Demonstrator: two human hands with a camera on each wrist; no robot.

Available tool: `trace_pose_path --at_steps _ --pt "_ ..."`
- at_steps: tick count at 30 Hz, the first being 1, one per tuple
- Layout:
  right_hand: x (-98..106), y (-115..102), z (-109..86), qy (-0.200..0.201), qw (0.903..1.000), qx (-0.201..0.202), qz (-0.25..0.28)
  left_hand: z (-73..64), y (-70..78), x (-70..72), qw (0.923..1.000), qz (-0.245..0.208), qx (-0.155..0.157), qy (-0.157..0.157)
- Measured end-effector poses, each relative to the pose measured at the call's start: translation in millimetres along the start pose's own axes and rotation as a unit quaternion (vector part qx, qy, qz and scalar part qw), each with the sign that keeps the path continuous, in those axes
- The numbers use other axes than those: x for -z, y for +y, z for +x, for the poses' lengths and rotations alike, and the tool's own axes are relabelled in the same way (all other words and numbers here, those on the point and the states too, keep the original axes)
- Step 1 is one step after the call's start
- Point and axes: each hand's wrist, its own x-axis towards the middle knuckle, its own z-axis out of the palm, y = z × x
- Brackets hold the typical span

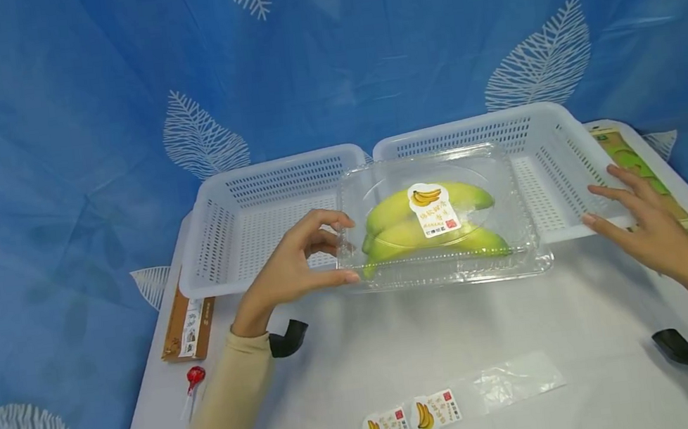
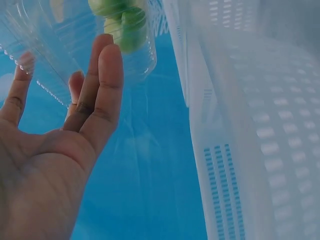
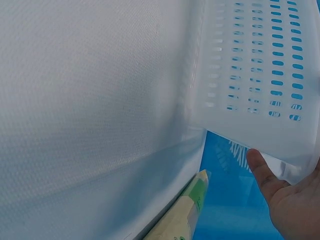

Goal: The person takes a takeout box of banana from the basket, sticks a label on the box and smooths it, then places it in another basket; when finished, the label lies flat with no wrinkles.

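My left hand point(image 1: 294, 255) pinches the left end of a clear plastic clamshell box point(image 1: 531, 235), thumb at its near corner and fingers at the side. Inside lie yellow-green bananas point(image 1: 379, 246), and a banana label point(image 1: 434, 209) sits on the lid. The box is held over the front of two white baskets. In the left wrist view the fingertips meet the box's ridged edge. My right hand point(image 1: 658, 232), fingers spread, is at the right side of the right basket point(image 1: 469, 135); whether it touches the rim I cannot tell. It holds nothing.
The left basket point(image 1: 289, 182) stands beside the right one. A brown box point(image 1: 188, 328) and red lollipop point(image 1: 195, 375) lie at the left; a green package point(image 1: 659, 182) lies at the right. A strip of banana stickers point(image 1: 412, 419) lies on the white table point(image 1: 314, 402) in front.
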Motion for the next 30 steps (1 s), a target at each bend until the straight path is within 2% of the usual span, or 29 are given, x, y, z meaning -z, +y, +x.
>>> trace_pose_path --at_steps 7,19,25,30 --pt "1.0 0.9 -0.2 -0.005 1.0000 0.000 0.001 33.5 -7.7 -4.9 0.9997 -0.013 0.022 -0.003" --pt "0.5 -0.5 0.4 -0.002 1.0000 -0.005 -0.007 86.9 -20.3 -16.2 0.9960 -0.027 0.084 -0.014" --pt "0.6 -0.2 0.3 0.000 0.9999 -0.007 -0.009 108.1 -27.4 -27.9 0.9929 -0.025 0.113 -0.025" --pt "1.8 -0.4 0.2 0.000 1.0000 0.002 0.001 119.7 -30.8 -36.7 0.9895 -0.027 0.139 -0.029"
